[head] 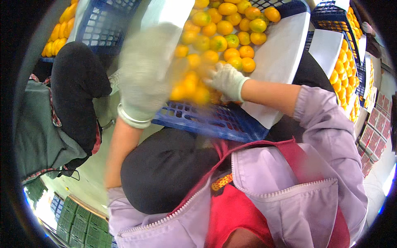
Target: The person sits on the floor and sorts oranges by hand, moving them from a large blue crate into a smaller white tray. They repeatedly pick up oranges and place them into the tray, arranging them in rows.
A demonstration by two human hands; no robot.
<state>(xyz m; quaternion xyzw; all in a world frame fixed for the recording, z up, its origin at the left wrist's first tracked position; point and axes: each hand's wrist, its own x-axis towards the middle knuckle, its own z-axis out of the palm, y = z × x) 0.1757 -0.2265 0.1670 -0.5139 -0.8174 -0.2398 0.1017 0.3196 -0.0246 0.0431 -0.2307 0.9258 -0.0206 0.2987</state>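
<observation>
A blue plastic crate (pixel 201 119) lined with white sheets (pixel 279 52) stands at my knees. It holds many mandarin oranges (pixel 225 28), some of them partly green. My left hand (pixel 145 71), in a pale knit glove, is over the crate's left side, heavily blurred; its fingers cannot be made out. My right hand (pixel 228 79), gloved likewise, reaches into the fruit near the crate's front side. Its fingertips are among blurred mandarins (pixel 192 86), and whether it grips one cannot be told.
Someone in dark trousers (pixel 77 71) sits close on my left, beside another blue crate (pixel 104 26). More crates of mandarins (pixel 344 74) line the right. Stacked cartons (pixel 376 124) stand beyond them. Green crates (pixel 82 223) are piled at the lower left.
</observation>
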